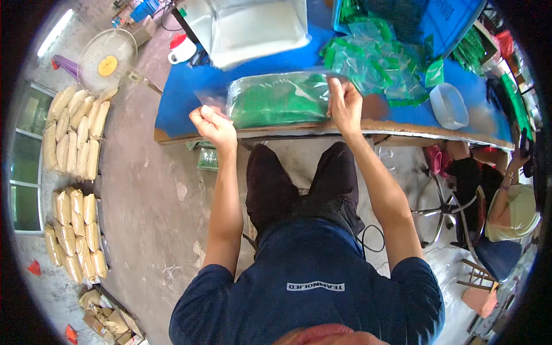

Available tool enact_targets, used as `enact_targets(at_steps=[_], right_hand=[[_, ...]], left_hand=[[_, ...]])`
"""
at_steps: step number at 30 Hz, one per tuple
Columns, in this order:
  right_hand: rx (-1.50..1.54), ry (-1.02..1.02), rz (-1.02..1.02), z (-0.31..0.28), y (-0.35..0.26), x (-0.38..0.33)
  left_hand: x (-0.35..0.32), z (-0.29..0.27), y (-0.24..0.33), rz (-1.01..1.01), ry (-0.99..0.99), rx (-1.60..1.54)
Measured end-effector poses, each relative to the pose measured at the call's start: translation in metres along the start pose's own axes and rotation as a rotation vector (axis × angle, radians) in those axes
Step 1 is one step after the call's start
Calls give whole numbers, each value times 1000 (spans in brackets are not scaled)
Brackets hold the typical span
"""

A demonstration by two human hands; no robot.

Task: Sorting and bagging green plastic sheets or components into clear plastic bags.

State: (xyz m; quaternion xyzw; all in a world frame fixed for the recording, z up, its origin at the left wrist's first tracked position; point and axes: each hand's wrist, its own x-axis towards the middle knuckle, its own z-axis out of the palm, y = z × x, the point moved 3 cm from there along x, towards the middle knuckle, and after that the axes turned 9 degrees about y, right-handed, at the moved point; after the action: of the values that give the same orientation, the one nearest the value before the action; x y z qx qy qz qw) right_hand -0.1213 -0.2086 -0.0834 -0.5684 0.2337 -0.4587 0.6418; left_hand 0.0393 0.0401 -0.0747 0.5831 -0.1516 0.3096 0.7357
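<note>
A clear plastic bag [280,99] filled with green pieces is stretched out flat between my two hands, just above the near edge of the blue-topped table [177,106]. My left hand [216,125] has its fingers closed on the bag's left end, where the loose clear plastic sticks out. At the other end, my right hand [346,104] pinches the bag with the thumb on top. Beyond the right hand lies a loose heap of small clear packets with green parts [368,60].
A large pale tray [260,31] and a white mug [183,53] stand at the back left. A blue crate [445,20] and a translucent tub [449,107] are on the right. A fan [107,62] and stacked sacks [77,135] line the left. A co-worker [512,207] sits at right.
</note>
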Motion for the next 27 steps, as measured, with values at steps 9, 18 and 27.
enact_targets(at_steps=[9,18,27], right_hand=[[-503,-118,66,-30,25,-13],[-855,-297,-51,-22,31,7],[-1075,-344,-6,-25,29,32]], left_hand=[[0,-32,-6,-387,-286,287],[19,-42,-36,-874,-530,385],[58,-53,-50,-943,-587,398]])
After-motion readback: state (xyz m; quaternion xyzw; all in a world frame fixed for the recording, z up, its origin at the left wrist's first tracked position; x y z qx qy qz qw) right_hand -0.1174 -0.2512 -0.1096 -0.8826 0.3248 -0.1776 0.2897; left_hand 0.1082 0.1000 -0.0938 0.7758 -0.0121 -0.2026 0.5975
